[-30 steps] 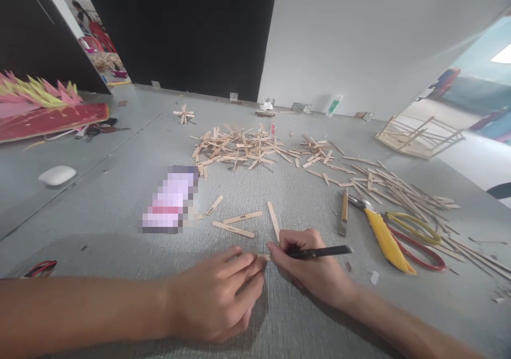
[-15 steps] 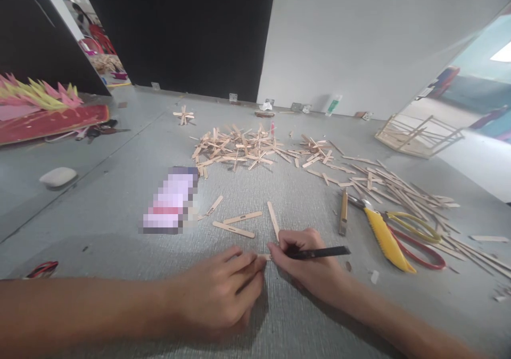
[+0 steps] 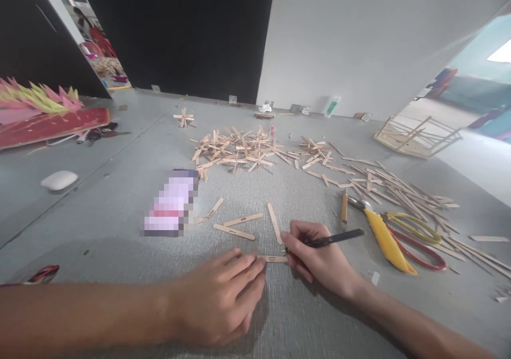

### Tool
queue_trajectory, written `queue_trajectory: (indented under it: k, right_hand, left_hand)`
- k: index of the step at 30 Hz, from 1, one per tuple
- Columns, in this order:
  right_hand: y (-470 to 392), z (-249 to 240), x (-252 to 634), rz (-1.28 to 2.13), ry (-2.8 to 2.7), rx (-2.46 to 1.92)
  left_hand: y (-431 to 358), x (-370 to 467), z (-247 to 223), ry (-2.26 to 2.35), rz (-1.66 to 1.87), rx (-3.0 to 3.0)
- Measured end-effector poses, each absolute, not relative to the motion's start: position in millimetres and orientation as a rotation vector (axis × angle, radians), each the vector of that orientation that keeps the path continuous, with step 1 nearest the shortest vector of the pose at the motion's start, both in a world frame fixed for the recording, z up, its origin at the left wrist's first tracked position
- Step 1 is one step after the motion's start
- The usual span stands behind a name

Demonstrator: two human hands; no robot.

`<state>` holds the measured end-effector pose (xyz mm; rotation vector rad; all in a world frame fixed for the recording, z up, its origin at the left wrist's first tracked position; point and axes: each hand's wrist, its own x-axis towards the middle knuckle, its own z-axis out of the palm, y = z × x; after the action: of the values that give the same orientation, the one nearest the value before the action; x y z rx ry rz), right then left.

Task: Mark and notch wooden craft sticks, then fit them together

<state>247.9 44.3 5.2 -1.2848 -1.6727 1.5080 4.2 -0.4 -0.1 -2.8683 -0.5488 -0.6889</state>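
Note:
A short wooden craft stick lies flat on the grey surface in front of me, with small dark marks in its middle. My left hand presses its left end down, fingers bent and close together, covering that end. In my right hand a slim black pen is pinched, its tip low beside the right end of the stick. Just beyond lie another craft stick and two sticks with small slots or marks, one slanting, the other below it.
A loose heap of craft sticks spreads across the back. Long thin strips lie at the right, near a yellow-handled cutter, red-and-yellow-handled pliers and a small stick frame. A phone and white mouse are leftward.
My right hand has moved slightly right and up with the pen, uncovering the marked middle of the stick. My left hand stays on its left end.

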Motion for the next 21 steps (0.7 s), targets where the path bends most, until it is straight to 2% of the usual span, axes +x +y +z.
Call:
queue_trajectory:
  k: [12,17,21]
  right_hand:
    - [44.6,7.2,246.8,1.559,-1.599,-1.260]
    - [44.2,8.9,246.5,1.550,-1.603,-1.257]
    - [43.5,7.6,245.8,1.556,-1.588,-1.246]
  left_hand:
    - [-1.1,-1.6,4.9,-0.565,-0.712,-2.834]
    - [3.4,-1.3,13.2,-0.858,-0.870,-3.060]
    - [5.5,-1.9,7.1,-1.160,-0.890,-3.016]
